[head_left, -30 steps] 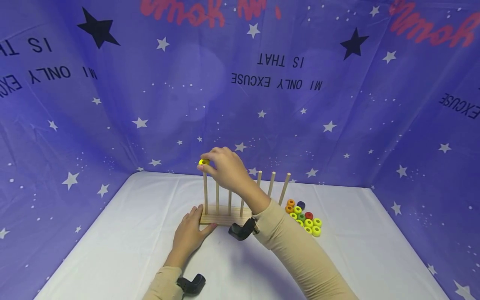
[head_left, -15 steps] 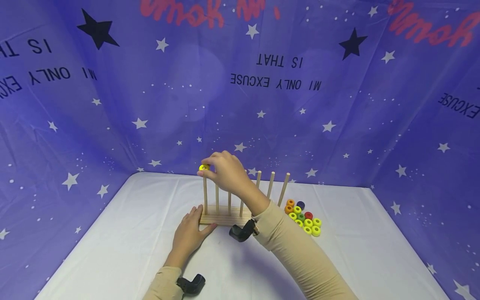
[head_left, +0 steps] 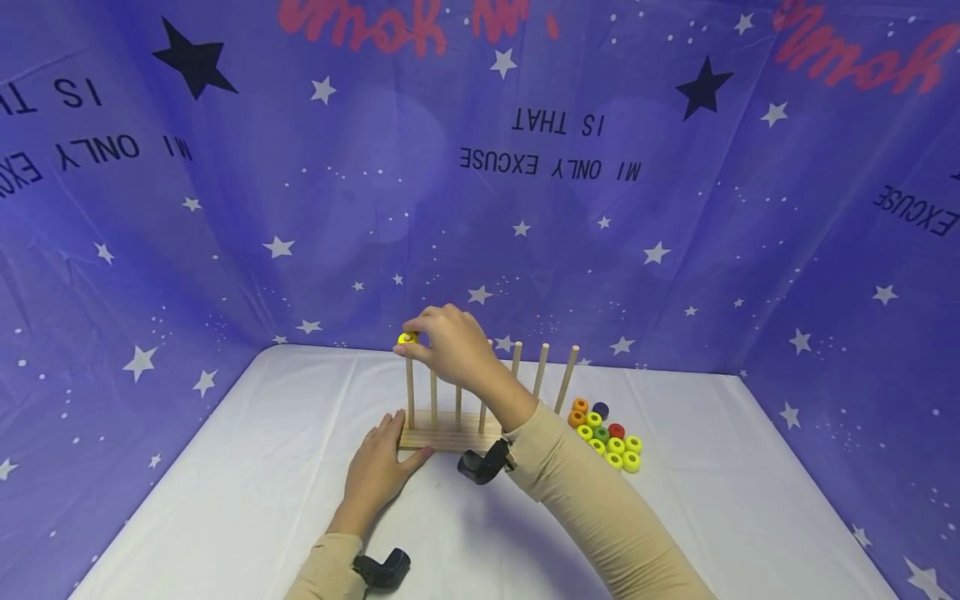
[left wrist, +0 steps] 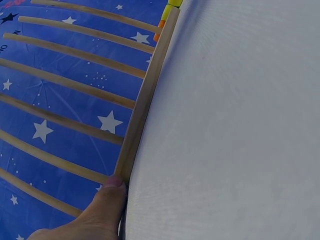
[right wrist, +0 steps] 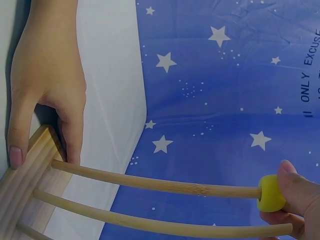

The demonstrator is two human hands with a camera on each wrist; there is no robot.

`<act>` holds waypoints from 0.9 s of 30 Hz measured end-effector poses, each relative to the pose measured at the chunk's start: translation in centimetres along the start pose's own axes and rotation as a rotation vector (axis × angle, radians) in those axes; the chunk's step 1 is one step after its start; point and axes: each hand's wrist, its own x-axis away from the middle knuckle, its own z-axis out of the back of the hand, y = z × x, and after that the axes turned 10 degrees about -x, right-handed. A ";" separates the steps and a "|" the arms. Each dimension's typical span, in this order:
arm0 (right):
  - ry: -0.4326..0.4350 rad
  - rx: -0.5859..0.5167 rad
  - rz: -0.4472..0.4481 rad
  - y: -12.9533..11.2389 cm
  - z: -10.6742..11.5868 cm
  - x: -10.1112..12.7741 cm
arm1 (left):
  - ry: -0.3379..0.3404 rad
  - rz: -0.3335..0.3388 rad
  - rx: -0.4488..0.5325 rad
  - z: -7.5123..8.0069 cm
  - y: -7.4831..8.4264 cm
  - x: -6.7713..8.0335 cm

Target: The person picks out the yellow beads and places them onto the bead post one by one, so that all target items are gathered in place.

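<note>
Left hand [head_left: 377,473], nearest, at 6 o'clock of the wooden base [head_left: 450,435]: fingers straight, pressed flat on the table [head_left: 225,500], thumb against the base edge. Beyond, right hand [head_left: 447,342] pinching a yellow bead [head_left: 407,338], seated on the tip of the leftmost peg [head_left: 410,392]. Loose beads [head_left: 607,433] heaped at 3 o'clock of the base. Starred backdrop [head_left: 300,208] farthest.

A white-clothed table [head_left: 247,467] carries a wooden peg rack [head_left: 450,433] and loose coloured beads [head_left: 609,437] beside it
</note>
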 end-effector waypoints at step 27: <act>-0.022 -0.013 -0.033 0.2 -0.2 0.1 | -0.005 0.033 -0.014 -0.1 0.2 0.0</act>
